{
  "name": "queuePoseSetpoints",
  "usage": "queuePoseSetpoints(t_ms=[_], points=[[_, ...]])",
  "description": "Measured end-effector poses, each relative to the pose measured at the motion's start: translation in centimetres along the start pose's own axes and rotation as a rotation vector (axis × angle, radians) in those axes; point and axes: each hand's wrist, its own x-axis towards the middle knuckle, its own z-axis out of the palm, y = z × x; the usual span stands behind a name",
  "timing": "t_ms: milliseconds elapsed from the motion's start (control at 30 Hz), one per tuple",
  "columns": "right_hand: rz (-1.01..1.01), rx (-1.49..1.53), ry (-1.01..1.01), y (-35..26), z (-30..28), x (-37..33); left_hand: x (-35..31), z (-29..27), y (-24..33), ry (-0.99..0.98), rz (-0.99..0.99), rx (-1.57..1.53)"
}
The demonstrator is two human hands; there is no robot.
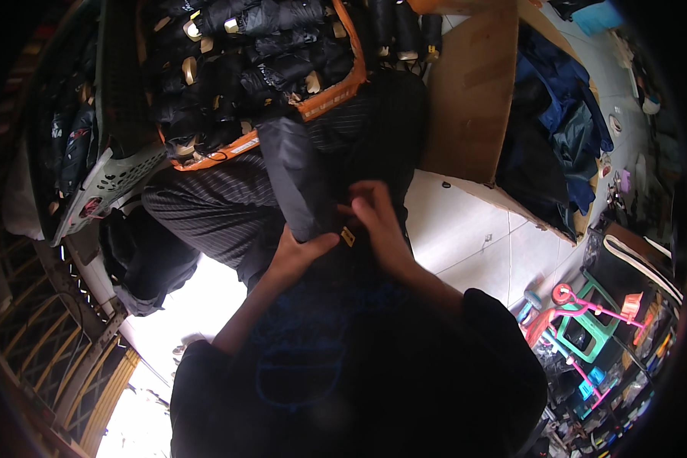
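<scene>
Gripped black fabric bundle (294, 179) near centre, angled toward 11 o'clock, by its lower end in left hand (301, 253); half-curled right hand (375, 214) at its 4 o'clock, could not tell whether holding anything. Probably needed steady left grip.

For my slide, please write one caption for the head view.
The left hand grips a long dark fabric piece, the right hand beside it, below an orange-rimmed crate of black bundles.

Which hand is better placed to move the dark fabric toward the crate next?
Probably the left hand: it holds the lower end of the dark fabric, which points toward the orange crate. The right hand shows no clear grip.
</scene>
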Motion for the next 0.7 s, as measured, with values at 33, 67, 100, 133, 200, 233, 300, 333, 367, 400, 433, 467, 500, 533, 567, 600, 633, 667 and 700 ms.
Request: queuePoseSetpoints(t_ms=[33, 67, 100, 133, 200, 233, 300, 333, 367, 400, 433, 467, 500, 533, 567, 600, 633, 667, 700], points=[[-0.096, -0.088, -0.037, -0.7, 0.0, 0.6, -0.1, 0.7, 0.4, 0.03, -0.033, 0.053], [-0.193, -0.176, -0.075, -1.7, -0.1, 1.6, -0.1, 1.1, 0.6, 0.06, -0.065, 0.106], [-0.289, -0.261, -0.111, -2.3, 0.0, 2.3, -0.1, 1.2, 0.6, 0.051, -0.085, 0.152], [-0.185, -0.141, -0.195, -2.4, 0.6, 2.7, 0.0, 1.3, 0.6, 0.042, -0.104, 0.198], [-0.094, -0.113, -0.275, -3.1, 1.6, 2.1, 0.4, 1.2, 0.6, -0.018, -0.123, 0.21], [-0.049, -0.101, -0.315, -3.4, 1.9, 1.8, 0.2, 1.1, 0.8, -0.037, -0.145, 0.238], [0.003, -0.076, -0.289, -3.1, 1.8, 1.5, -0.6, 0.9, 1.0, -0.066, -0.192, 0.289], [0.017, -0.075, -0.283, -2.6, 1.6, 1.4, -0.9, 0.7, 0.8, -0.077, -0.209, 0.366], [0.031, -0.074, -0.276, -2.3, 1.5, 1.2, -1.1, 0.2, 0.5, -0.087, -0.226, 0.442], [0.051, -0.042, -0.266, -2.1, 1.3, 0.9, -1.2, -0.5, 0.2, -0.102, -0.245, 0.52], [0.067, -0.011, -0.256, -2.1, 1.0, 0.6, -1.4, -2.0, -0.1, -0.189, -0.189, 0.61], [0.083, 0.02, -0.245, -2.1, 0.9, 0.3, -1.5, -4.0, -0.6, -0.278, -0.133, 0.7], [0.058, 0.016, -0.24, -1.6, 0.8, 0.3, -1.6, -4.9, -0.6, -0.367, -0.075, 0.788], [0.032, 0.009, -0.233, -0.2, 0.5, 0.4, -1.5, -4.9, -0.1, -0.287, -0.051, 0.547], [0.005, 0.002, -0.224, 0.8, 0.3, 0.4, -1.2, -4.8, 0.9, -0.207, -0.028, 0.306], [0.008, -0.003, -0.235, 1.1, 0.5, 0.3, -1.1, -4.6, 1.7, -0.117, -0.008, 0.067], [0.01, -0.012, -0.247, 1.4, 1.0, 0.2, -0.8, -4.1, 1.8, -0.116, 0.09, 0.06], [0.012, -0.02, -0.258, 1.6, 1.3, 0.1, -0.2, -3.0, 1.7, -0.116, 0.187, 0.054], [0.018, -0.051, -0.293, 1.7, 1.4, 0.1, 0.3, -2.0, 1.6, -0.118, 0.284, 0.053]])
